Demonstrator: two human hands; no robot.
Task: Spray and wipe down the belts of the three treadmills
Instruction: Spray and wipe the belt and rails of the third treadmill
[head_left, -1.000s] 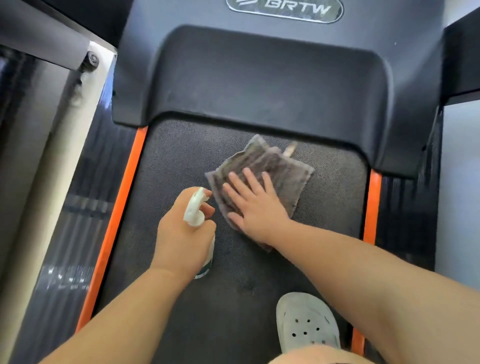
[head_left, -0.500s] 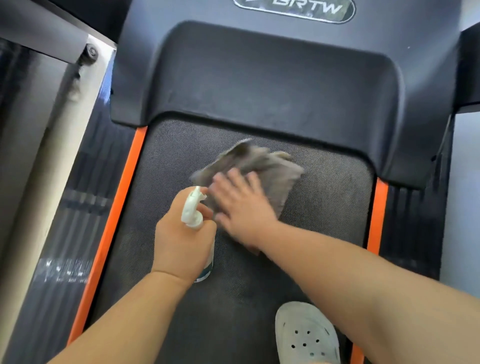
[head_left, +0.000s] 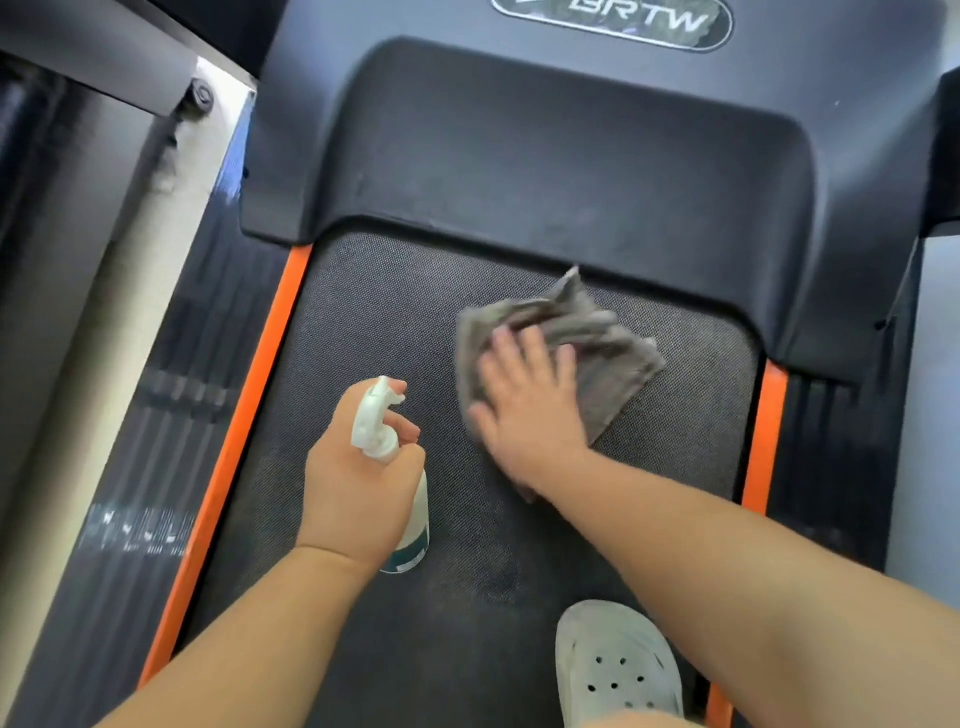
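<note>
While right hand (head_left: 524, 410) presses cloth (head_left: 615, 358), fingers flat | left hand (head_left: 358, 499) fingers clamped on spray bottle (head_left: 375, 422) | black belt (head_left: 363, 322), orange strips (head_left: 249, 431)

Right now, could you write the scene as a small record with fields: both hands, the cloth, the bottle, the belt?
left hand: grips the spray bottle, nozzle pointing away from the person
right hand: flat on the cloth, pressing it to the belt
cloth: grey, crumpled, near the motor cover
belt: black, an orange strip at each side
shoe: white, on the belt's near end
</note>
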